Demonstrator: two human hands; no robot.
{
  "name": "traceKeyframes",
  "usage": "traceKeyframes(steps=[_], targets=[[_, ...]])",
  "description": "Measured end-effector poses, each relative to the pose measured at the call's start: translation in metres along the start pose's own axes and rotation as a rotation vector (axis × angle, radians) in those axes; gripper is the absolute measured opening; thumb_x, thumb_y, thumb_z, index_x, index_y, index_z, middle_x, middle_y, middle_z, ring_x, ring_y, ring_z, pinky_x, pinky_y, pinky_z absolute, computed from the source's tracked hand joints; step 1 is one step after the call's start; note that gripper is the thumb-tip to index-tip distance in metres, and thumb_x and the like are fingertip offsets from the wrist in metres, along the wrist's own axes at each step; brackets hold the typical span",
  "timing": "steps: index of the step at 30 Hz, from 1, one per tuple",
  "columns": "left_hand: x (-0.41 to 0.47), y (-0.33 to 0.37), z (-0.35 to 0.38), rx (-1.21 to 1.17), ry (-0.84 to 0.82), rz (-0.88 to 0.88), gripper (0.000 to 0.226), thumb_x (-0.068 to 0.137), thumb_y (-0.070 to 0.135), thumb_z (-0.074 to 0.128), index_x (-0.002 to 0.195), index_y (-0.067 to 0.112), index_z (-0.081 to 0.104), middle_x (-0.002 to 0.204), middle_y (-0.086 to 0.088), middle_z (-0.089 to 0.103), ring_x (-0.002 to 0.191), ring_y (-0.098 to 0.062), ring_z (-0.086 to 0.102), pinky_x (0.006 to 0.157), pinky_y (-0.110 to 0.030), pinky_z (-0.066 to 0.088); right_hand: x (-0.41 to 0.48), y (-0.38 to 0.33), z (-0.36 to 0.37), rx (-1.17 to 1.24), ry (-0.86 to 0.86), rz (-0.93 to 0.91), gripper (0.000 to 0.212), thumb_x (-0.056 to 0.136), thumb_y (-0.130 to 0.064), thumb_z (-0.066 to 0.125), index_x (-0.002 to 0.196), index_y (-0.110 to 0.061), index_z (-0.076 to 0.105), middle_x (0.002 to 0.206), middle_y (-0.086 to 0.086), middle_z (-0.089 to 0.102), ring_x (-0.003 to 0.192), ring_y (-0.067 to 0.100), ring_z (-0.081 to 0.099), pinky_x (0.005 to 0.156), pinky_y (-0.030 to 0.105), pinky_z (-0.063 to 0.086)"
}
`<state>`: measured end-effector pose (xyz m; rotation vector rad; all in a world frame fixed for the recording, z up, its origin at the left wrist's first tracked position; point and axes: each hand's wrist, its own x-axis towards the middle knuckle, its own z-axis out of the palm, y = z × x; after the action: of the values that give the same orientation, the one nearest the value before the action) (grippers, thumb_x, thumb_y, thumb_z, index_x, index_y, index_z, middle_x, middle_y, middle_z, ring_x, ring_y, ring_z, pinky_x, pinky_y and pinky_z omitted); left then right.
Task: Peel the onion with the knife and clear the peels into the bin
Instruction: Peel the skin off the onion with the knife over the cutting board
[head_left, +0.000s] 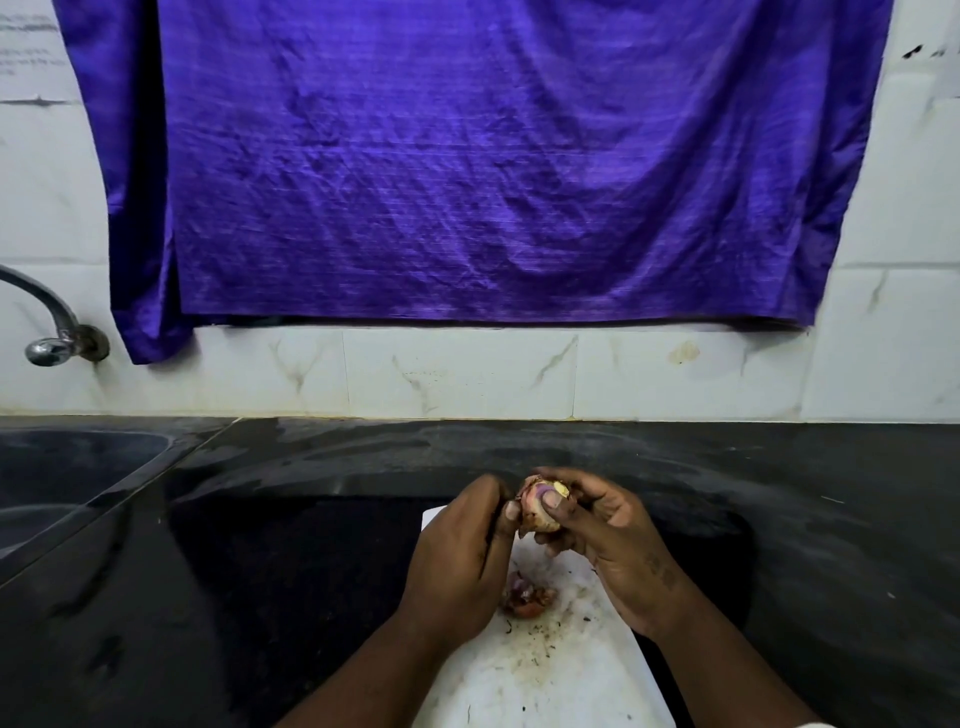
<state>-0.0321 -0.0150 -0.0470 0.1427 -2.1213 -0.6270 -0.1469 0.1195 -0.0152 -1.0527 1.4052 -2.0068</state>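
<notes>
A small onion (537, 506), part pink skin and part pale purple flesh, is held up above a white cutting board (550, 670). My right hand (608, 540) grips it, thumb pressed on its front. My left hand (467, 551) pinches the onion's left side with thumb and fingers, at the loose skin. A small heap of reddish-brown peels (527, 597) lies on the board below the hands. No knife and no bin are in view.
The board lies on a black stone counter (805, 519). A sink (67, 483) is set into the counter at the left, with a metal tap (52, 332) on the tiled wall. A purple cloth (467, 166) hangs on the wall behind.
</notes>
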Motion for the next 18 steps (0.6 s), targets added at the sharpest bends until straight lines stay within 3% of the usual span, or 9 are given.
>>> traceKeyframes(steps=[8,14,18], targets=[[0.0002,-0.0002,0.0013,0.005,0.002,-0.028,0.028,0.107,0.048,0.031,0.09,0.029,0.044,0.079,0.01,0.051,0.071,-0.012,0.052,0.058,-0.036,0.045,-0.0013,-0.001,0.0007,-0.004,-0.04,0.016,0.029,0.086,-0.025,0.069,0.113,-0.014,0.074,0.104,0.018,0.076,0.083,0.029,0.07,0.067,0.033,0.057],[0.0,-0.0033,0.0011,0.054,0.003,-0.059,0.03,0.107,0.053,0.026,0.088,0.034,0.039,0.076,0.015,0.047,0.068,-0.004,0.048,0.057,-0.015,0.03,-0.002,-0.0018,-0.0002,0.084,-0.103,0.068,0.033,0.086,-0.026,0.067,0.116,-0.014,0.073,0.101,0.019,0.075,0.077,0.025,0.069,0.062,0.031,0.054],[0.0005,-0.0056,0.0012,0.063,0.025,-0.074,0.036,0.106,0.057,0.023,0.088,0.032,0.041,0.076,0.011,0.049,0.067,-0.008,0.049,0.055,-0.019,0.033,-0.0016,-0.0015,-0.0022,0.18,-0.125,0.107,0.028,0.092,-0.017,0.06,0.117,-0.015,0.072,0.09,0.013,0.072,0.069,0.023,0.066,0.06,0.03,0.055]])
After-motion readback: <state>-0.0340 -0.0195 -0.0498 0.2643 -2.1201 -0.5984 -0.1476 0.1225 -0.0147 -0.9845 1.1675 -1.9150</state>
